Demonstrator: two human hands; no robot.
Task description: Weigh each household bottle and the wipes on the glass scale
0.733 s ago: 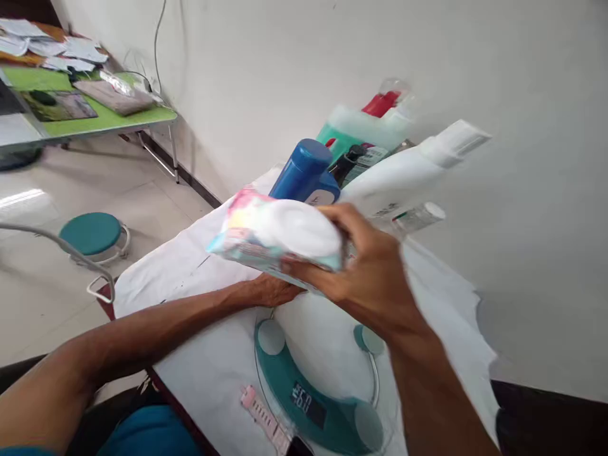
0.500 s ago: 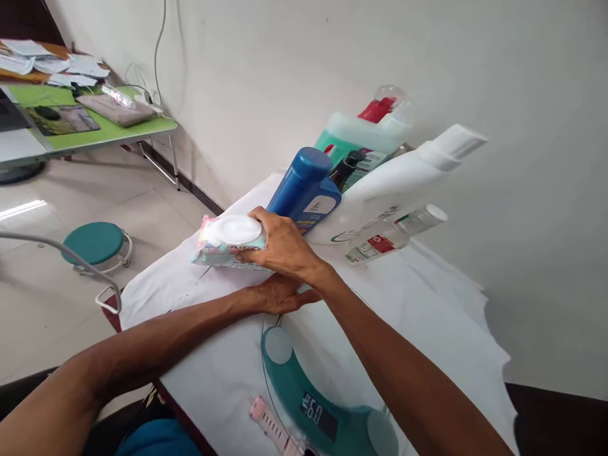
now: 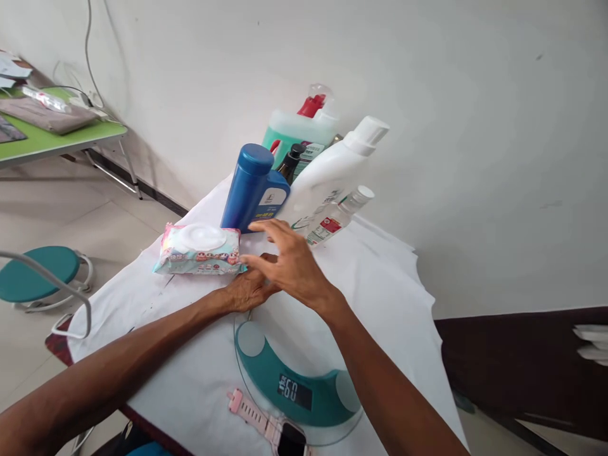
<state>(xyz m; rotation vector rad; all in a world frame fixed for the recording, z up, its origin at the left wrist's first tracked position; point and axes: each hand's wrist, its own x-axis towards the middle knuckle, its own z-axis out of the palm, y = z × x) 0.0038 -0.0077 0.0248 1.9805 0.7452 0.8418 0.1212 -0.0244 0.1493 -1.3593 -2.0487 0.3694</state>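
A white cloth (image 3: 384,285) covers the worktop (image 3: 57,347), where a teal scale (image 3: 280,380) lies partly beneath the right forearm. Toward the wall stand a white bottle (image 3: 320,183), a green bottle (image 3: 282,134) and a blue bottle (image 3: 242,190), the last just behind the right end of the wipes pack (image 3: 202,253), which lies flat on the cloth. The right hand (image 3: 297,266), near that end, has its fingers spread and empty, crowded by a clear bottle (image 3: 335,218). It partly hides the left hand (image 3: 249,290); whether those fingers grip anything, I cannot tell. A pink watch (image 3: 254,415) lies at the scale's near edge.
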